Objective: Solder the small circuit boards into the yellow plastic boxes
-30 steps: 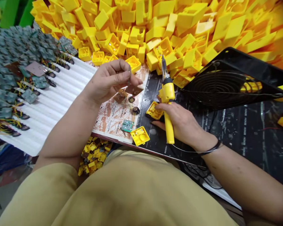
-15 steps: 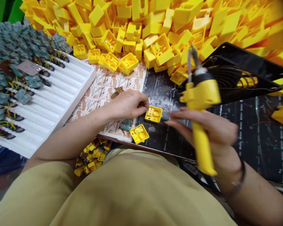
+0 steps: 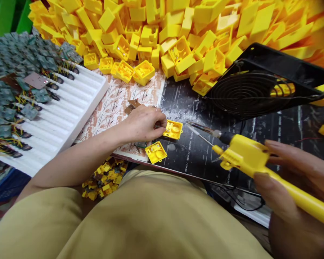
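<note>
My left hand is closed, thumb and fingers curled together at the left edge of a small open yellow plastic casing. Fine detail under these fingertips is hidden. A second open yellow casing lies just below, near the table edge. In my right hand is a yellow soldering gun with a thin solder feed tube beside its iron. Its tip points left, a short gap to the right of the first casing. Part of a green circuit board shows under my left wrist.
A heap of yellow casings fills the back. A black fan stands at the right. On the left, a white foam tray bears many wired circuit boards. More yellow pieces lie below the table edge.
The soldering gun has swung from upright to nearly level, its tip now pointing left toward the casing. My right hand has moved right and down. My left hand stays at the casing.
</note>
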The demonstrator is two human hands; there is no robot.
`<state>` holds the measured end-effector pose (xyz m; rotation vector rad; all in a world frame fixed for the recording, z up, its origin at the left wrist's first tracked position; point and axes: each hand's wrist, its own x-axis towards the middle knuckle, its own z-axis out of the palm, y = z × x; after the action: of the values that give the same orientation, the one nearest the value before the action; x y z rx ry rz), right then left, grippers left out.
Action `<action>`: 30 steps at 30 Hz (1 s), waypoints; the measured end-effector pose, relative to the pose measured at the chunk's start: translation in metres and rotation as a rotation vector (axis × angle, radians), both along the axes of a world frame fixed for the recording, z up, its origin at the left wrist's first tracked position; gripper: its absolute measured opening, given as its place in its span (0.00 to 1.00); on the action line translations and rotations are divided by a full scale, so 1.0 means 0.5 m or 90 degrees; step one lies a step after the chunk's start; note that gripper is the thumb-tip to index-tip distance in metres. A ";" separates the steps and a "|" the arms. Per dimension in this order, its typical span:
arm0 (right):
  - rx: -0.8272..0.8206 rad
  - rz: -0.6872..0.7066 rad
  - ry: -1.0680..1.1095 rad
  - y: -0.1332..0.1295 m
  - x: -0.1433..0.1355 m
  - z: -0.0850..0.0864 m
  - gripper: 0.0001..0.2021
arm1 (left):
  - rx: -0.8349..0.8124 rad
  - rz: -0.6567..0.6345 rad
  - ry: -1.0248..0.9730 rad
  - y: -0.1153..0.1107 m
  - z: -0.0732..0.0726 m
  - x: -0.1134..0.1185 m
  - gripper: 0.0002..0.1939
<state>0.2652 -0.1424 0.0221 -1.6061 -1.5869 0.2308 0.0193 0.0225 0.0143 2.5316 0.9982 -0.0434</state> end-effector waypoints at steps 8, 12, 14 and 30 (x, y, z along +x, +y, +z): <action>0.149 0.378 -0.066 0.065 -0.003 -0.007 0.15 | 0.018 -0.001 0.051 -0.004 0.000 0.014 0.08; 0.136 0.312 -0.080 0.072 -0.001 -0.004 0.09 | 0.004 0.026 0.001 0.002 0.000 0.014 0.08; 0.143 0.284 -0.079 0.073 -0.005 -0.001 0.07 | 0.013 0.048 -0.016 0.006 -0.003 0.014 0.08; 0.145 0.374 -0.180 0.082 -0.007 0.001 0.08 | 0.075 0.017 0.096 0.016 0.003 0.041 0.11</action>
<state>0.2615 -0.1016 0.0225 -0.9995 -2.1963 0.1264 0.0397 0.0303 0.0156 2.6539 1.1233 -0.1745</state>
